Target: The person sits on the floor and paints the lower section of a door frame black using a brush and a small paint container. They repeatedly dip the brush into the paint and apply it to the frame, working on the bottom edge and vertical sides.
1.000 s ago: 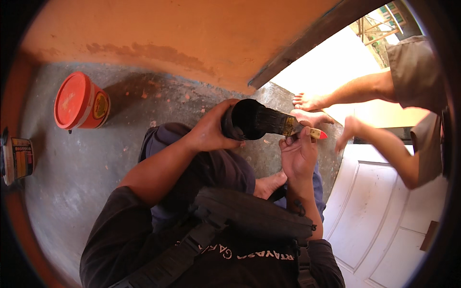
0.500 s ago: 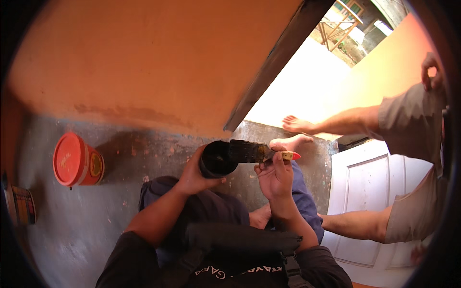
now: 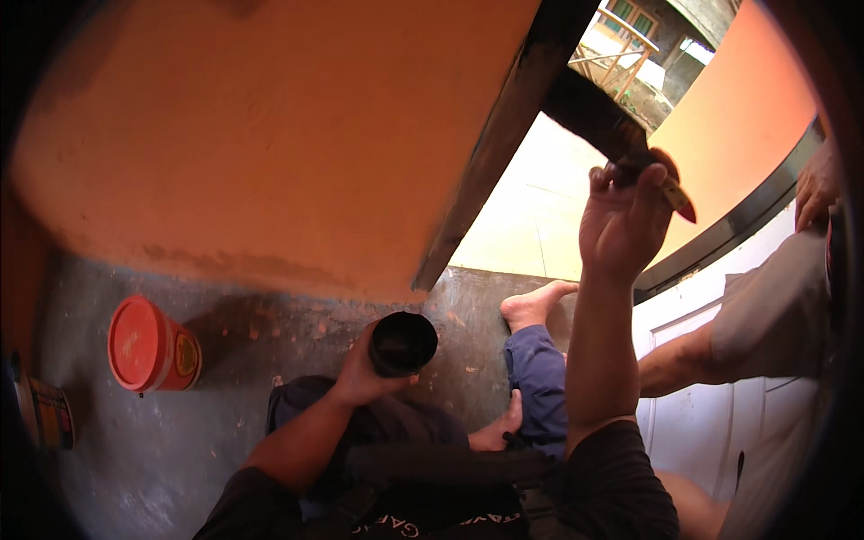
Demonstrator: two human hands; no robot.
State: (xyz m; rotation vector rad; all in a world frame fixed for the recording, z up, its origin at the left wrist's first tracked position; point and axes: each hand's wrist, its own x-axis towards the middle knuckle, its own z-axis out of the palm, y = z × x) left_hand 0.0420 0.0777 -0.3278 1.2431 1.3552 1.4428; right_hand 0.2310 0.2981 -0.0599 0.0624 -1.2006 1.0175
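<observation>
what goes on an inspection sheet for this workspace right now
Surface: grey floor with pale spots.
Job's things: black open container, contents unclear; paintbrush, bristle end by the dark door frame, contact unclear.
Clutter: red lidded bucket; partly seen container at far left.
Grips: left grip around the black open container; right grip on the paintbrush.
Cables: nothing seen.
Surroundings: orange wall; white panelled door; another person's leg at right.

On my feed this looked like a home. Left of the dark doorframe (image 3: 490, 162) was an orange wall (image 3: 270, 135); right of it, a white panelled door (image 3: 693, 432).
</observation>
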